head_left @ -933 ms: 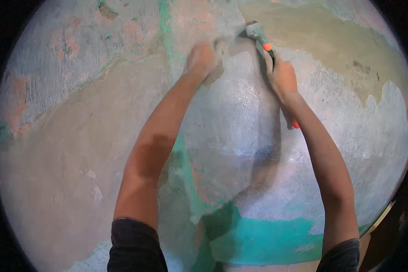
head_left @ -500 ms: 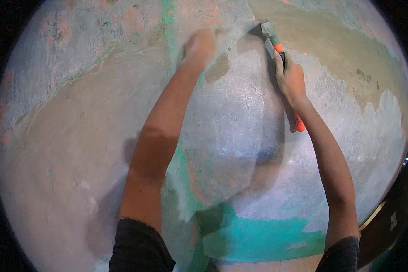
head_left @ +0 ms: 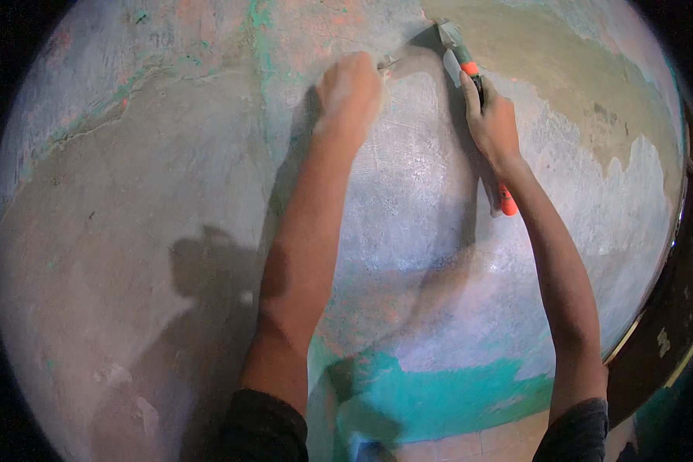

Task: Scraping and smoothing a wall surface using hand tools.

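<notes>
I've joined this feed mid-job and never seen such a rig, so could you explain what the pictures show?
There is no machine here: these are a person's two bare hands. The view comes from a wide fisheye camera worn on the head, so straight edges bend near the rim.

In front is a worn wall: bare brownish plaster at left, green paint low down. The dark shapes across it are shadows.

The right hand grips a long-handled hammer with orange on its handle. The left hand, blurred, seems closed on a small tool; only a grey tip shows, so I can't tell its kind.
</notes>
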### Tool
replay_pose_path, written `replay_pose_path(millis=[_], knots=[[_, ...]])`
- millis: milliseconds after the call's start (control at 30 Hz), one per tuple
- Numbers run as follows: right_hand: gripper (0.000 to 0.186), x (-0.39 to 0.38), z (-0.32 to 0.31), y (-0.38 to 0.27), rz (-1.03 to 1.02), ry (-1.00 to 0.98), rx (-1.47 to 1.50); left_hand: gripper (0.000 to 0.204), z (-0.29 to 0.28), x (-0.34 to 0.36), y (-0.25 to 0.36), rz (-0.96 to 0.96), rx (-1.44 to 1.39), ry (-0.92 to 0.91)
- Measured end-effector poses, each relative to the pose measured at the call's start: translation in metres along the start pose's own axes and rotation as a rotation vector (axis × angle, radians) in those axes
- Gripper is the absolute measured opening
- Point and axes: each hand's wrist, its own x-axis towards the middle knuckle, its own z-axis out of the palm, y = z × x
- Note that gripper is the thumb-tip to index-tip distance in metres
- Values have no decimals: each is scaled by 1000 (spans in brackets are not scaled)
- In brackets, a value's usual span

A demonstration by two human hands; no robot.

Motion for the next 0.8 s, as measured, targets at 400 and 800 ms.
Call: replay_pose_path(millis=[400, 800], knots=[[41, -2, 8, -3, -15, 28, -51, 28, 15, 25, -20, 21, 35, -9], [39, -3, 9, -8, -14, 14, -56, 30, 4, 48, -39, 0, 34, 131]])
